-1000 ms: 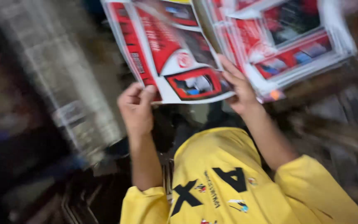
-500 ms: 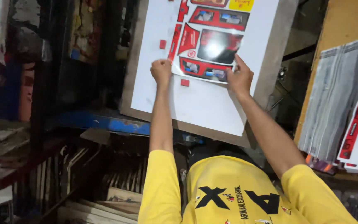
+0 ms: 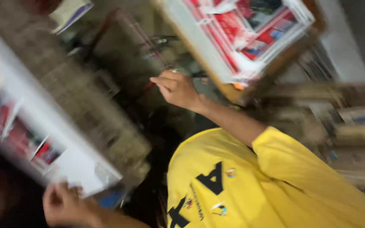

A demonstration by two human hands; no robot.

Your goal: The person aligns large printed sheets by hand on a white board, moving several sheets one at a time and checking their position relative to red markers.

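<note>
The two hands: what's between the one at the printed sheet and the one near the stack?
In the head view, between the left hand at the white printed sheet and the right hand below the printed stack lies a blurred brownish pile and dark space.

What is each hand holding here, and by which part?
The left hand grips a white printed sheet at its lower edge. The right hand is curled near the stack of printed sheets; blur hides any hold.

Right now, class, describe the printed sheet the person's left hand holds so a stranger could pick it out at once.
Start at the yellow shirt, then look to the picture's lower left, where the left hand pinches a corner. Rising from it is the printed sheet, white with red panels. Unlike the stacked sheets on the board above the right hand, it is single and hand-held.
</note>
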